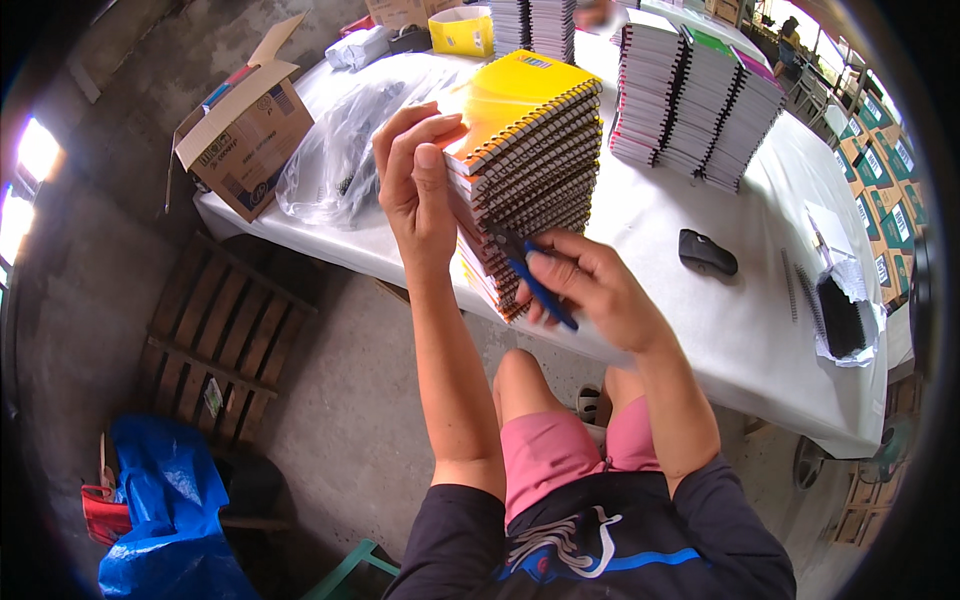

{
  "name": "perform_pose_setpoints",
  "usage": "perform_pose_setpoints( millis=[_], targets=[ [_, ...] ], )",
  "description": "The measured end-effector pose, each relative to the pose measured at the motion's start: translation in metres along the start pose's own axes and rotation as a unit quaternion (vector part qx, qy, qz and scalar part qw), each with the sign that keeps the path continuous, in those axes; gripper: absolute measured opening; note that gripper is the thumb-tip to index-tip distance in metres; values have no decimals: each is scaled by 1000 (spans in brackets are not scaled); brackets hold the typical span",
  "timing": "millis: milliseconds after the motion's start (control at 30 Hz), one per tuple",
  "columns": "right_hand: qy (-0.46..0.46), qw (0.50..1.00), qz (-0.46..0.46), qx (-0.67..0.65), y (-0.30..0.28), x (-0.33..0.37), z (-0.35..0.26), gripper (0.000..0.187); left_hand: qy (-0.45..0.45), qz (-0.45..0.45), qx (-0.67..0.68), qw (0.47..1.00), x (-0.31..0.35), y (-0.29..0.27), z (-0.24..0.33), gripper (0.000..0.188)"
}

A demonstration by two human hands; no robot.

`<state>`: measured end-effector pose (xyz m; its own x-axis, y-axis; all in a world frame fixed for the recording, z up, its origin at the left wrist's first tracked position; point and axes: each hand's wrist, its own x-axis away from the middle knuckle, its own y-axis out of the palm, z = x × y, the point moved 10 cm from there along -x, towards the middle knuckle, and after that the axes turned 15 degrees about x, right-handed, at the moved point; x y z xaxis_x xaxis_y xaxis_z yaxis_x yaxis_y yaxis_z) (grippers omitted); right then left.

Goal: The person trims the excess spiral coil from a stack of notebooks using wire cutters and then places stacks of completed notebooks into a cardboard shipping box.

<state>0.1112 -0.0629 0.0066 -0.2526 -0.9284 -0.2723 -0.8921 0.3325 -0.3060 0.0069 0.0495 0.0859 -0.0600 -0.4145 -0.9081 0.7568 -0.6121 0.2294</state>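
A tall stack of spiral notebooks with a yellow-orange cover on top stands near the table's front edge. Their dark coils face the right side and toward me. My left hand grips the stack's near left corner, thumb along the edge and fingers bent at the top cover. In my right hand is a pair of blue-handled pliers, its dark jaws up against the coil ends partway down the stack. Whether the jaws close on a wire cannot be made out.
More spiral notebooks are piled at the back right of the white-covered table. A black pouch-like object and loose coils lie to the right. Clear plastic and an opened cardboard box are at the left.
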Motion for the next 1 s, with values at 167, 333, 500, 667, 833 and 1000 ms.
perform_pose_setpoints(
  millis=[167, 333, 500, 667, 833, 1000],
  targets=[
    [-154, 855, 219, 444, -13, 32, -47, 40, -8, 6, 10, 1000, -1, -4, 1, 37],
    [-155, 823, 230, 496, -5, 35, -53, 41, -11, 12, 23, 1000, -1, -1, -1, 36],
    [-139, 841, 206, 481, -1, 29, -40, 34, -8, 7, 18, 1000, -1, -2, -1, 36],
    [81, 995, -20, -50, 10, 14, 13, 27, 1, 2, 10, 1000, 2, -2, 1, 36],
    [-105, 941, 182, 265, -7, 28, -21, 33, -7, 7, 5, 1000, 0, -1, 1, 38],
    [-143, 826, 245, 487, -5, 41, -37, 41, -7, -26, -21, 999, 1, -1, -4, 41]
  ],
)
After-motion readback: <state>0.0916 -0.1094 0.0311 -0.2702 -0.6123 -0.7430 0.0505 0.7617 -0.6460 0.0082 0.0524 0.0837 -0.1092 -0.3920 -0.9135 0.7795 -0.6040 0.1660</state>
